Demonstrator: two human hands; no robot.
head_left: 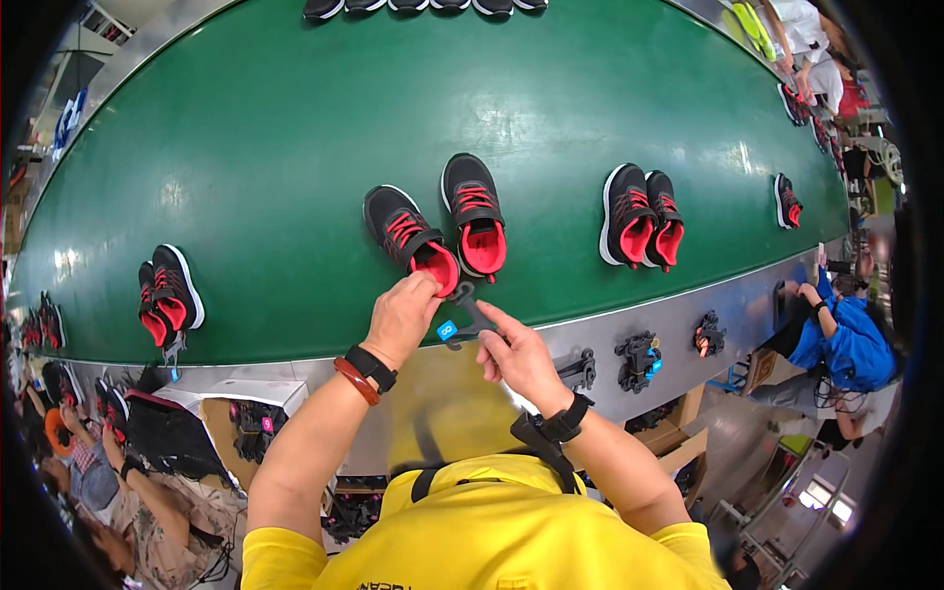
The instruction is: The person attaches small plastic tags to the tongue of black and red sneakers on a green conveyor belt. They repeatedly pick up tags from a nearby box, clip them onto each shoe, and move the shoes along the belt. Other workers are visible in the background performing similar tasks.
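Note:
Just ahead of me, a black sneaker with red laces and lining [401,224] lies tilted, its heel toward me. My left hand [403,317] is closed on that heel, thumb and fingers pinching the collar. Beside it stands the matching right-hand sneaker [475,200], which neither hand touches. A dark grey plastic shoe hanger [475,313] is gripped between the thumb and fingers of my right hand [516,356]. Its upper end meets the heel of the left sneaker, though I cannot tell whether it is hooked in. A small blue tag [446,330] is on the hanger.
A green conveyor belt [551,108] carries sneaker pairs on the right [629,216] and left [169,290]. Hanger bunches [639,359] lie on its metal edge [590,334]. An open carton [221,433] stands lower left. Co-workers sit at both sides, one in blue [851,339].

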